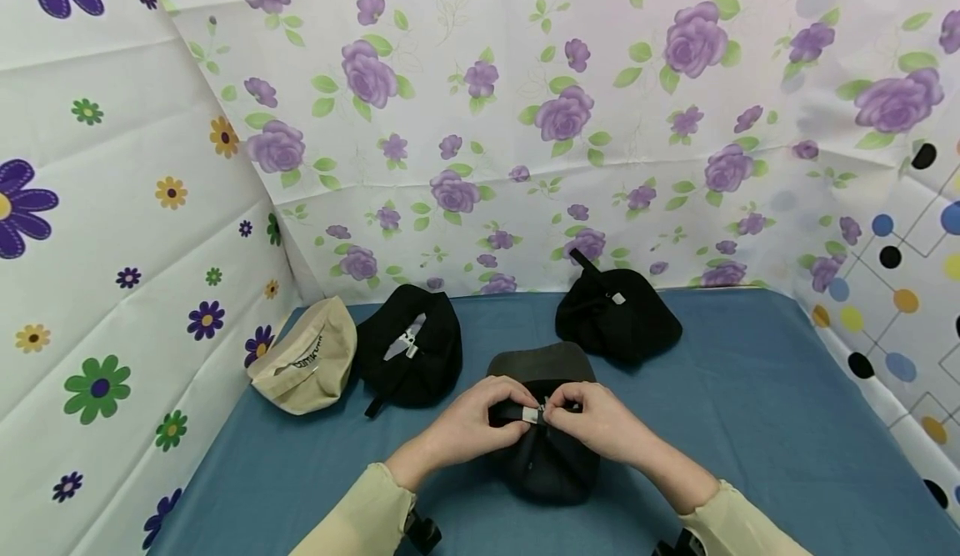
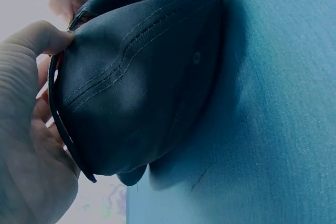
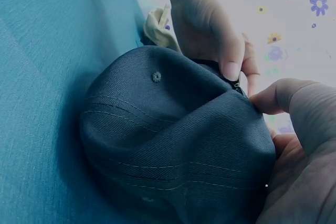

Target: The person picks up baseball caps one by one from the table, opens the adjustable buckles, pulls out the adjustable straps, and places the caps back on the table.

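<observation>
A dark grey baseball cap [image 1: 551, 468] lies on the blue cloth in front of me, its brim [image 1: 542, 363] pointing away. My left hand [image 1: 476, 418] pinches the left side of the opening's edge, beside a small pale label [image 1: 531, 415]. Opposite it, my right hand [image 1: 603, 427] pinches the same edge with thumb and fingertips, close to the left fingertips. In the left wrist view the cap's crown [image 2: 131, 87] shows stitched seams and an eyelet. From the right wrist, the creased crown [image 3: 173, 129] fills the view, with a small metal piece [image 3: 237, 83] between the two thumbs.
At the back left sit a beige cap [image 1: 318, 360] and a black cap [image 1: 420, 364] with its inside showing. Another black cap [image 1: 618, 314] lies at the back right. Flowered sheets [image 1: 480, 122] wall in the blue-covered table [image 1: 757, 423].
</observation>
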### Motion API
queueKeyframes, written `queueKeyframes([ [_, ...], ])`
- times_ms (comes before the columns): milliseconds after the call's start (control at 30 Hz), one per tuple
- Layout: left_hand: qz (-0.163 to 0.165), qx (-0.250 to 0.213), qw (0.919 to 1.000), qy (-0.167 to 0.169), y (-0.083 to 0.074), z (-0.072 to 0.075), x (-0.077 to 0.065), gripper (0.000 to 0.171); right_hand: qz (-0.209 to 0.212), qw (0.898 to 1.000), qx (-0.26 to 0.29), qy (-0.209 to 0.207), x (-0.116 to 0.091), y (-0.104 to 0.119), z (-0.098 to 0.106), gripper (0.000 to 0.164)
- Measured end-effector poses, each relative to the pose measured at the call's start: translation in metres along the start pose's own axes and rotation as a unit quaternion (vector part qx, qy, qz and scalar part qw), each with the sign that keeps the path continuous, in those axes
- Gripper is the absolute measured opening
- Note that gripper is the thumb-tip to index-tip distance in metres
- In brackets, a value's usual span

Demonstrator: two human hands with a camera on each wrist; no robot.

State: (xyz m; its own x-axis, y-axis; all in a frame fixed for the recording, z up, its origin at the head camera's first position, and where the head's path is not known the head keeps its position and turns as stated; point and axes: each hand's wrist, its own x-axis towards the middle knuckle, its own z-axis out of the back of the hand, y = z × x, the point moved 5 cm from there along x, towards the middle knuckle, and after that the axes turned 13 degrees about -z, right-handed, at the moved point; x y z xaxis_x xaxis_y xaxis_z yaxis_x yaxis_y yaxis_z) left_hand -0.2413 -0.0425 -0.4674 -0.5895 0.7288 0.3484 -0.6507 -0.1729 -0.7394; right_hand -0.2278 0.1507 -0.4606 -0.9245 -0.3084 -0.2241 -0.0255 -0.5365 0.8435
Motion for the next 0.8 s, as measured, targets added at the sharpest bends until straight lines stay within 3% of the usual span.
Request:
queueKeyframes([
  [300, 0.018, -0.027, 0.9995, -0.001, 0.0021, -0.0002, -0.0010, 0.022, -0.004, 1.000, 0.000, -0.002, 0.0003, -0.0009, 0.0006, 0.019],
  [567, 0.070, -0.049, 0.9963, 0.004, 0.0081, -0.0017, -0.0047, 0.024, -0.007, 1.000, 0.003, -0.005, -0.0001, -0.0021, 0.0012, 0.018],
  [733, 0.061, -0.060, 0.9963, -0.005, 0.0067, -0.0028, -0.0038, 0.026, -0.007, 1.000, 0.008, -0.008, -0.0002, -0.0021, 0.0016, 0.017],
  [800, 0.041, -0.028, 0.9987, -0.015, 0.0035, -0.0013, -0.0031, 0.024, -0.007, 1.000, 0.007, -0.012, 0.0001, -0.0025, 0.0018, 0.016],
])
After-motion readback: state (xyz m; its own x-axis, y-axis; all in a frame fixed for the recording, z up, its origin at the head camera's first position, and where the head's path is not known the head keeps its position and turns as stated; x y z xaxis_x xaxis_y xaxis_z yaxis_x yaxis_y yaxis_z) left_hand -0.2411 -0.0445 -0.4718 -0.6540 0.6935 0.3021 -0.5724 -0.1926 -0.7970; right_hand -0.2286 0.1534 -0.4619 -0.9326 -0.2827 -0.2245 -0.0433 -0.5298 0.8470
